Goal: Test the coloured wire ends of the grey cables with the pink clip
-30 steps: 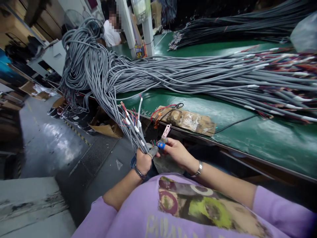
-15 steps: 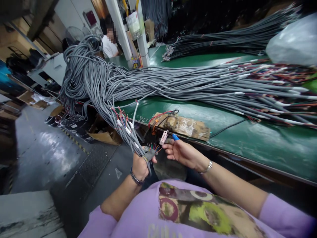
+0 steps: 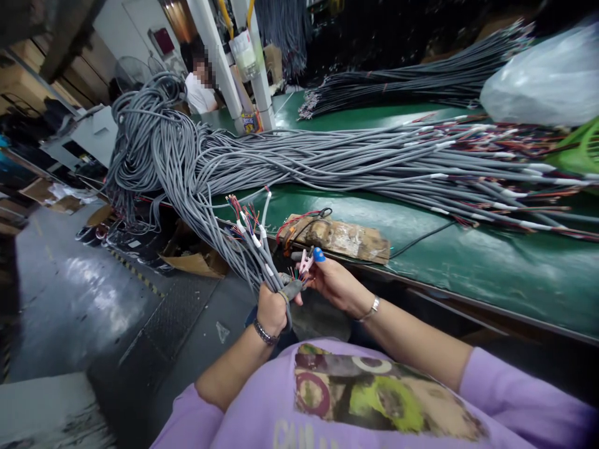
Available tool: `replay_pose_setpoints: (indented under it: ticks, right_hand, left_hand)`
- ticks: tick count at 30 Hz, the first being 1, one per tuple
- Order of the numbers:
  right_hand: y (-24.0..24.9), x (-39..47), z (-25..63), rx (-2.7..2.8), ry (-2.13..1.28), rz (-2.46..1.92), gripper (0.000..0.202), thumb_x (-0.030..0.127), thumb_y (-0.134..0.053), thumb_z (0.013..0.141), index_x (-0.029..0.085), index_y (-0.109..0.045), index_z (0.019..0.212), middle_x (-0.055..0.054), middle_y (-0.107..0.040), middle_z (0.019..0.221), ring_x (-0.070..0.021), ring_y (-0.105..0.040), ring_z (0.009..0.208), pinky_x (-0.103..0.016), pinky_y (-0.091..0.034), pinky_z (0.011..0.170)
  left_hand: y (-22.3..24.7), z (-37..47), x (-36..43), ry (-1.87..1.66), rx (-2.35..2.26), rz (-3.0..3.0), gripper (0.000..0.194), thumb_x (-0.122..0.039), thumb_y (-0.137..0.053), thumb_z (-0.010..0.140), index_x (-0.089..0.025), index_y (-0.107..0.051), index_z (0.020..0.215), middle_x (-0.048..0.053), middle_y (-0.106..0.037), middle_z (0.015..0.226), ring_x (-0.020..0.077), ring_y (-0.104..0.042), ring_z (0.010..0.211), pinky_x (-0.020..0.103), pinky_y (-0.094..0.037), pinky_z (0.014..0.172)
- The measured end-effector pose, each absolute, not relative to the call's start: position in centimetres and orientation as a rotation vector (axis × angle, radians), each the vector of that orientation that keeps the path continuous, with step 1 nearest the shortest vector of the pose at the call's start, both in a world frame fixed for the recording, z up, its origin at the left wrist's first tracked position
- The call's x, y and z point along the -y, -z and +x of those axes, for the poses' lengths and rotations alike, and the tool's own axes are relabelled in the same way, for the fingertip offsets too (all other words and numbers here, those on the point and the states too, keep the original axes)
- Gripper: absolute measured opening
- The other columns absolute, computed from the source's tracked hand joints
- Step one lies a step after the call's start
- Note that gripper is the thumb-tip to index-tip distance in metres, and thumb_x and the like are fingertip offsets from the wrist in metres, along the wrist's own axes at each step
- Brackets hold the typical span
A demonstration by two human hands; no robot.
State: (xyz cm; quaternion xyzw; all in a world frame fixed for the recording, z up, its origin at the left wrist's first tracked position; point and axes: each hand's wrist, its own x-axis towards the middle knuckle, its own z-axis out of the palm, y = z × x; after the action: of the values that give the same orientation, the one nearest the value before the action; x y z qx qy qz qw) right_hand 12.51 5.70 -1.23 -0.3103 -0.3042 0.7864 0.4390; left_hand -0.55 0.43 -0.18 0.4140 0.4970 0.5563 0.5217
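My left hand [image 3: 272,310] is wrapped round several grey cables [image 3: 250,265], dark covers on its finger and thumb. Coloured wire ends [image 3: 294,273] fan out from one cable at that hand's thumb. My right hand [image 3: 340,285], with a blue cover [image 3: 319,254] on one fingertip, pinches a small pale pink clip [image 3: 306,262] right beside these wires. Whether the clip touches the wires I cannot tell. More stripped ends with white wraps [image 3: 256,240] stick up from the held bunch.
A thick pile of grey cables [image 3: 299,156] stretches along the green table [image 3: 421,243]. At its near edge lies a wooden block [image 3: 346,237] with red and black leads. Darker cables [image 3: 397,87], a plastic bag [image 3: 538,81] and a green basket [image 3: 580,149] lie further off. A person [image 3: 200,90] sits beyond the posts.
My right hand has moved left with the clip, closer to the wire ends, and the clip has turned. My left hand has shifted slightly right with the cables.
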Motion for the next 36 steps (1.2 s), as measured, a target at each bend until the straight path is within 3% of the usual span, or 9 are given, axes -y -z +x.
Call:
replay_pose_setpoints:
  ticks: [11, 16, 19, 28, 36]
  right_hand:
    - [1.1, -5.9, 11.7, 0.528, -2.027, -0.663, 0.040, 0.055, -0.071, 0.070, 0.015, -0.066, 0.073, -0.001, -0.061, 0.062, -0.0109, -0.052, 0.055, -0.025, -0.043, 0.052]
    - [1.2, -5.5, 12.3, 0.563, -2.093, -0.657, 0.047, 0.063, -0.058, 0.077, 0.017, -0.066, 0.082, -0.003, -0.063, 0.071, -0.0124, -0.055, 0.061, -0.026, -0.046, 0.057]
    - [1.7, -4.7, 13.0, 0.652, -2.156, -0.669, 0.049, 0.066, -0.060, 0.073, 0.018, -0.064, 0.083, -0.004, -0.063, 0.075, -0.0129, -0.056, 0.063, -0.027, -0.046, 0.060]
    - [1.9, -2.5, 13.4, 0.955, -2.023, -0.772, 0.034, 0.044, -0.078, 0.067, 0.017, -0.060, 0.079, 0.003, -0.055, 0.062, -0.0092, -0.048, 0.057, -0.023, -0.037, 0.057]
    - [2.1, -4.9, 13.5, 0.653, -2.100, -0.735, 0.039, 0.056, -0.065, 0.075, 0.018, -0.066, 0.085, -0.003, -0.063, 0.078, -0.0107, -0.053, 0.063, -0.025, -0.048, 0.061]
  left_hand:
    - [0.6, -0.6, -0.4, -1.317, -1.230, 1.091, 0.034, -0.031, -0.068, 0.074, -0.017, -0.056, 0.046, 0.000, -0.054, 0.044, 0.0110, -0.050, 0.047, 0.025, -0.040, 0.056]
    - [0.6, -0.6, 0.0, -1.350, -1.238, 1.060, 0.035, -0.034, -0.070, 0.073, -0.017, -0.055, 0.047, -0.001, -0.053, 0.043, 0.0104, -0.048, 0.045, 0.025, -0.039, 0.053]
    - [0.7, -0.8, 0.4, -1.358, -1.239, 1.064, 0.034, -0.036, -0.069, 0.074, -0.017, -0.057, 0.049, -0.001, -0.055, 0.045, 0.0109, -0.049, 0.046, 0.025, -0.040, 0.054]
    - [0.7, -1.2, 1.5, -1.251, -1.365, 1.197, 0.034, -0.037, -0.068, 0.076, -0.017, -0.060, 0.050, 0.001, -0.058, 0.049, 0.0122, -0.053, 0.050, 0.026, -0.042, 0.057]
    - [0.7, -1.1, 0.7, -1.343, -1.325, 1.058, 0.038, -0.042, -0.069, 0.072, -0.017, -0.055, 0.047, 0.000, -0.056, 0.046, 0.0109, -0.050, 0.047, 0.025, -0.042, 0.056]
